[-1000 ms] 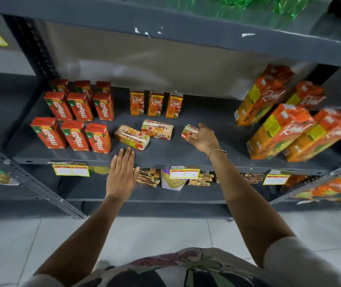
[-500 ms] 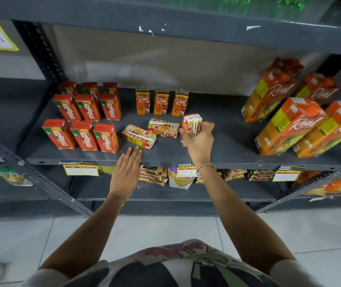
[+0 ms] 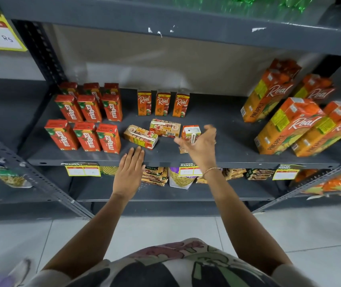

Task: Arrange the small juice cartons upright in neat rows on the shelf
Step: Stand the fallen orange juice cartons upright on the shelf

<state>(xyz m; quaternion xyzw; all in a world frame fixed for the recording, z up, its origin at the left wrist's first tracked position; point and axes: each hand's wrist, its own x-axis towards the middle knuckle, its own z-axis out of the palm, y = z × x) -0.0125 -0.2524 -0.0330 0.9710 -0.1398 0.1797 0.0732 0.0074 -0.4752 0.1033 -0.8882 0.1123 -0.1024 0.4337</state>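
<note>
Three small orange Real cartons (image 3: 162, 104) stand upright in a row at the back of the grey shelf (image 3: 217, 158). In front of them two more small cartons lie flat: one (image 3: 141, 137) to the left, one (image 3: 165, 128) just behind it. A further small carton (image 3: 190, 131) stands upright, straw side toward me, partly hidden by my right hand (image 3: 199, 147). That hand is spread and blurred around it, thumb left, fingers right, not clamped. My left hand (image 3: 129, 172) lies flat and empty on the shelf's front edge, below the nearer fallen carton.
Red Maaza cartons (image 3: 86, 136) stand in rows at the left. Large Real pineapple cartons (image 3: 285, 125) fill the right side. Price tags (image 3: 83, 169) hang on the front edge, with snack packets (image 3: 155, 176) on the lower shelf. An upper shelf (image 3: 186, 30) overhangs.
My right hand picked up a fallen small carton, turned it upright and set it on the shelf; its fingers have now spread apart from it. The left hand stayed at the front edge.
</note>
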